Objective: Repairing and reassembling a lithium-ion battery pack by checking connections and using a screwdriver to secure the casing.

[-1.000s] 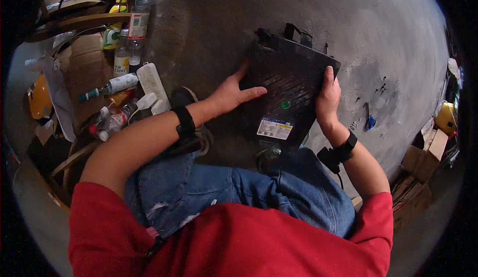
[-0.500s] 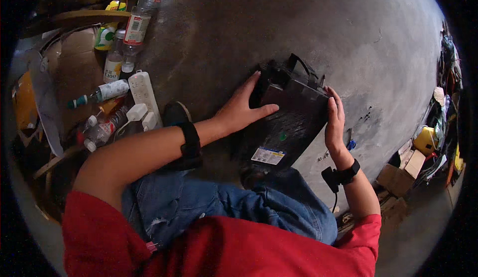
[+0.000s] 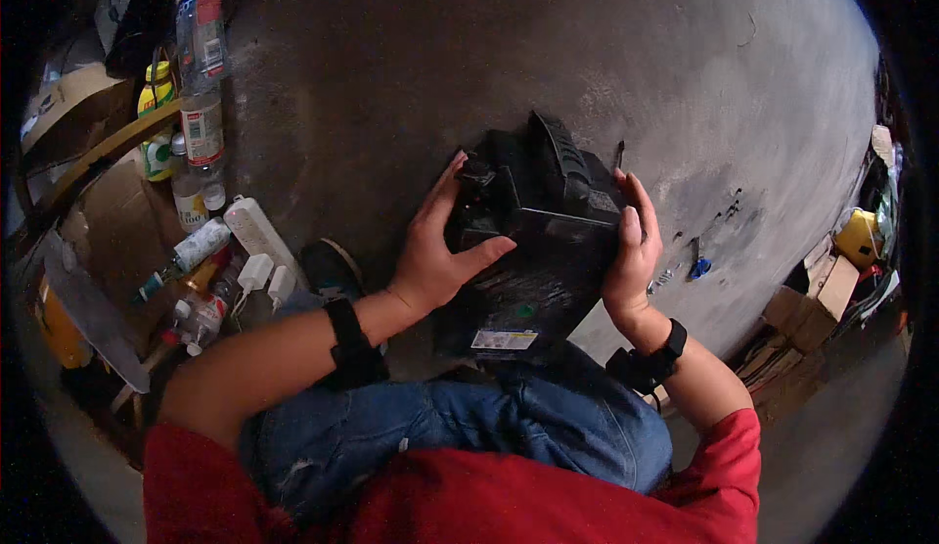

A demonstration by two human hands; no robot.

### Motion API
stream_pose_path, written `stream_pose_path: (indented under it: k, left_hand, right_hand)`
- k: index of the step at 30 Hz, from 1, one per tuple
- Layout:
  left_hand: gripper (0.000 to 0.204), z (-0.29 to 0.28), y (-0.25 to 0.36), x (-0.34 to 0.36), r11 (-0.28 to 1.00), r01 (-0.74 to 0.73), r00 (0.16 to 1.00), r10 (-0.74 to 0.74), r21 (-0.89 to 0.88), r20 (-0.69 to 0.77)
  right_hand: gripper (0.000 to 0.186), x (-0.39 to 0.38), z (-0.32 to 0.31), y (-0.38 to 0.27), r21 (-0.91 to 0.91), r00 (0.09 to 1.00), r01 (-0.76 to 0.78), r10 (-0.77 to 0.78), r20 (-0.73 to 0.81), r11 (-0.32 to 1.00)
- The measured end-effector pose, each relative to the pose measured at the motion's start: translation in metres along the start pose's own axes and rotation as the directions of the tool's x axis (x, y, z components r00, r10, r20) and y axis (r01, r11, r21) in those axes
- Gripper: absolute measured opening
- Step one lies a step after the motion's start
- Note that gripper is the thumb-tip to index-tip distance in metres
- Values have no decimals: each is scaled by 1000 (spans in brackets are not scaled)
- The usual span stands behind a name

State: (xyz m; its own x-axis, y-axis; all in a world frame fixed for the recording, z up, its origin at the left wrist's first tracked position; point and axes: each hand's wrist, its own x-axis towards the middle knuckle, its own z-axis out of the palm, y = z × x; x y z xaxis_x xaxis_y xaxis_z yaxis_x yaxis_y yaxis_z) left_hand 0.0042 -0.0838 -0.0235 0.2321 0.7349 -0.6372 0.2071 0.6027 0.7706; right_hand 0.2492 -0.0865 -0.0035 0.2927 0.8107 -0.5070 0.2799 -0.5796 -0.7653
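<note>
Black case is gripped just beyond the jeans between left hand, fingers spread around one side, and right hand, fingers curled along the other; even two-sided pressure is advised.

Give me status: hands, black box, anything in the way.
Left hand and right hand holding black box, opposite sides. Ribbed handle at far end. Nothing seen blocking; white power strip off left, apart.
</note>
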Motion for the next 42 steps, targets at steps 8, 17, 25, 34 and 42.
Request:
stream_pose_path:
  k: [8,17,25,34,42]
  left_hand:
    - [83,-7,14,1,996,36,998,-40,80,51]
    - [58,-5,66,20,915,-211,952,272,343,-141]
    - [55,29,103,41,340,-348,938,138,874,319]
    - [50,26,97,60,491,-355,928,82,796,363]
    - [44,28,97,60,480,-322,941,65,816,333]
  right_hand:
    - [58,3,2,2,35,999,23,-22,-32,999]
    - [101,-36,-40,53,108,944,5,-40,327,994]
    - [108,-47,-22,66,133,950,81,-117,288,988]
    - [102,-45,-21,69,45,974,139,-144,177,989]
    - [106,-44,-23,62,53,975,65,-75,208,996]
